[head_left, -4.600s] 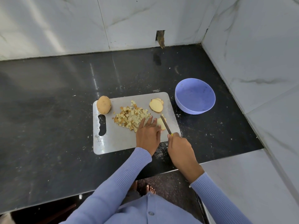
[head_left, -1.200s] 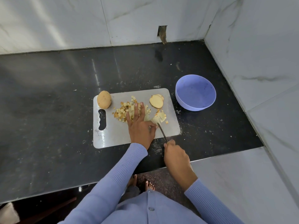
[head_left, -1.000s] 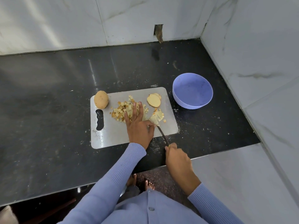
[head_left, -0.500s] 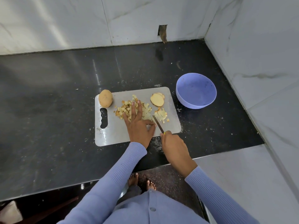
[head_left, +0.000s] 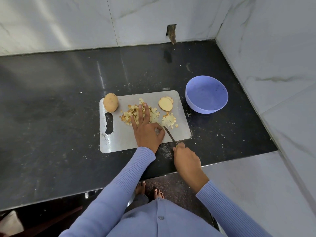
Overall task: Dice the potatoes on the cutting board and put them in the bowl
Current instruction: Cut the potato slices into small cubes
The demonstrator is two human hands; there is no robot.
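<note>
So your left hand [head_left: 147, 132] is lying flat on the cutting board [head_left: 119, 139], fingers stretched straight over the big pile of diced potato [head_left: 135, 113] with the index tip curled back to the thumb, not really holding anything; your right hand [head_left: 185, 159] sits at the near edge of the board, fingers wrapped round the handle of the knife [head_left: 169, 135]; the blade's long axis runs diagonally, tip pointing up-left toward the left thumb, so watch that. The thing everything hangs on, I'd say: the purple bowl [head_left: 196, 106] sits off the board's far right corner on the worktop [head_left: 59, 108], so it's to the right of both dice piles and your knife hand is the nearer one; the smaller fresh pile [head_left: 168, 121] lies just right of the blade tip, between the big pile and the bowl. Bowl looks to have no potato in it yet. Still to cut: a couple of slices [head_left: 165, 104] at the far right of the board, and a whole potato [head_left: 110, 102] at the far left corner above the handle slot. No brands, labels or writing anywhere that I can read.
</note>
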